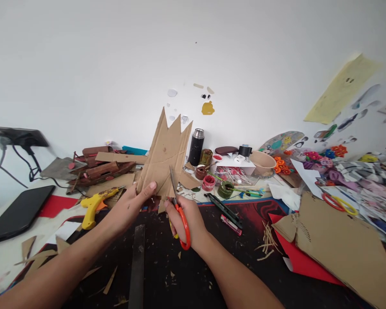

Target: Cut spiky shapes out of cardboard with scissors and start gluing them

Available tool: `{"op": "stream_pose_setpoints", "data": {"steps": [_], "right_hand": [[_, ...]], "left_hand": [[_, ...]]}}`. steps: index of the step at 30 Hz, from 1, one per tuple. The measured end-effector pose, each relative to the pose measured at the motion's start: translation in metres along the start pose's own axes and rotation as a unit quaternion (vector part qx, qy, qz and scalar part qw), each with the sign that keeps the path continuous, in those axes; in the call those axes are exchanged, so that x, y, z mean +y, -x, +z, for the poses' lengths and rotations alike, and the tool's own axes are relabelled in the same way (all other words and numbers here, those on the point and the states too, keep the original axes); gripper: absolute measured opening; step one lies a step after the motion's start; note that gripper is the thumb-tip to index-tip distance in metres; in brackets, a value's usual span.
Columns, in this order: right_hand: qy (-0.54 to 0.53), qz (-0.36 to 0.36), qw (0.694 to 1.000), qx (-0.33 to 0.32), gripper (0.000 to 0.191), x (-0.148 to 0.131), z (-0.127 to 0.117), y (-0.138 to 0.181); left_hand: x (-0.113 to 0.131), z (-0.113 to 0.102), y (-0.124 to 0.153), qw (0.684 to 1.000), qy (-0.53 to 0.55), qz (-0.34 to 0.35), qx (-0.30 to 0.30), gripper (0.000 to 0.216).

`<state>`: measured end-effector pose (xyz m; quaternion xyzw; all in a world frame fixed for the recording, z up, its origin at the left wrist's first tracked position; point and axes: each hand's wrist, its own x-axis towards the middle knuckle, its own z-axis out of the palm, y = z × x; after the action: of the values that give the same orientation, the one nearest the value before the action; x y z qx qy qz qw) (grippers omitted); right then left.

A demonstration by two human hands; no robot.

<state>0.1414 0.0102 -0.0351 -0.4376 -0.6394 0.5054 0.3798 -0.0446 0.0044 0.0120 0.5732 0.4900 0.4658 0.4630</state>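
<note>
At frame centre, the left hand (133,208) grips a flat brown cardboard piece (165,154) upright by its lower edge. The right hand (188,221) clasps orange-handled scissors (180,212), blades biting into the bottom. The top already carries cut spikes; the lower part looks mostly uncut.

On your left: yellow glue gun (93,206), black tablet (17,213). Ahead of you: black flask (197,146), red paint jar (208,183), beige bowl (263,162). On your right: large cardboard sheet (341,244) lies over red paper (300,259).
</note>
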Motion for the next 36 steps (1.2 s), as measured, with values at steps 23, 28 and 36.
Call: {"op": "stream_pose_setpoints", "data": {"steps": [23,28,36], "right_hand": [[0.109,-0.082,0.989,0.048,0.038,0.001,0.002,-0.001],[0.054,-0.05,0.996,0.058,0.042,-0.002,0.002,0.0],[0.033,-0.017,0.999,0.036,0.034,-0.004,0.003,0.002]], "left_hand": [[-0.018,0.051,0.03,0.985,-0.092,-0.005,-0.144,0.045],[-0.022,0.024,0.014,0.97,-0.058,0.025,-0.236,0.068],[0.009,-0.009,-0.007,0.998,0.057,0.007,0.031,0.052]]}}
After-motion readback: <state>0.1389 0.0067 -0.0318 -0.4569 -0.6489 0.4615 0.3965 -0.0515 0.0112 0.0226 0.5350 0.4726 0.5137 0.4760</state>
